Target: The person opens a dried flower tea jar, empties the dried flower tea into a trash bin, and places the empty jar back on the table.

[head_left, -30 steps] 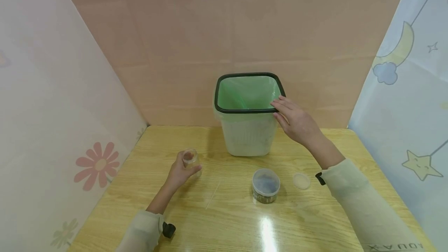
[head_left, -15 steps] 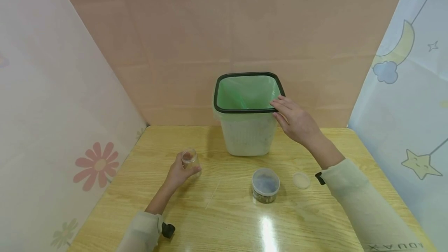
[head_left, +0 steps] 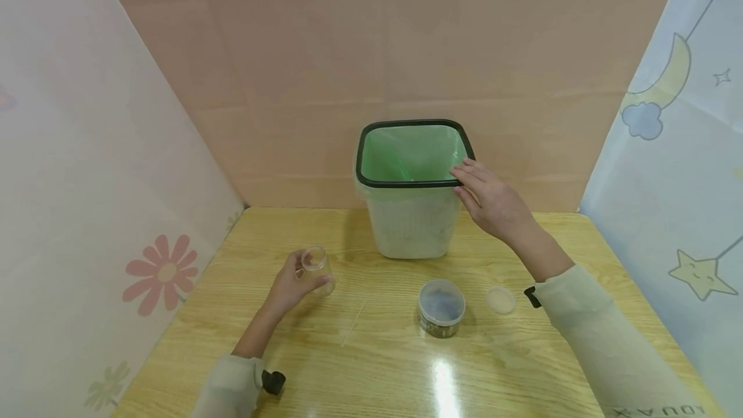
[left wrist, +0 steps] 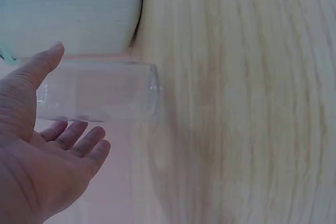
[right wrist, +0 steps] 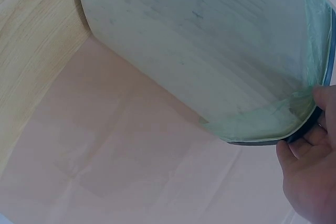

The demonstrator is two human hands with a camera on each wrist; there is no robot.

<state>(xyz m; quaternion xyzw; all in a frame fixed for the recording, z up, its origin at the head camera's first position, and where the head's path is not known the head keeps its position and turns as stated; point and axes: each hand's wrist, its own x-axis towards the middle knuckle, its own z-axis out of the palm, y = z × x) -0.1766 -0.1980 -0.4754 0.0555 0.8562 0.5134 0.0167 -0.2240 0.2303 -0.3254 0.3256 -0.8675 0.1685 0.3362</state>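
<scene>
Standing upright in the head view, the jar [head_left: 319, 273] sits at eight o'clock from the bin [head_left: 412, 224]. Left wrist: the left hand [left wrist: 42, 166] lies slack about it, thumb and fingers parted; release seems underway, next needing careful backing-off. Right wrist: the right hand [right wrist: 310, 166] pinches the rim [right wrist: 301, 130].

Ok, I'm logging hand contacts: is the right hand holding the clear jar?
No, the right hand grips the black rim of the bin, and the clear jar is at the left hand.
</scene>
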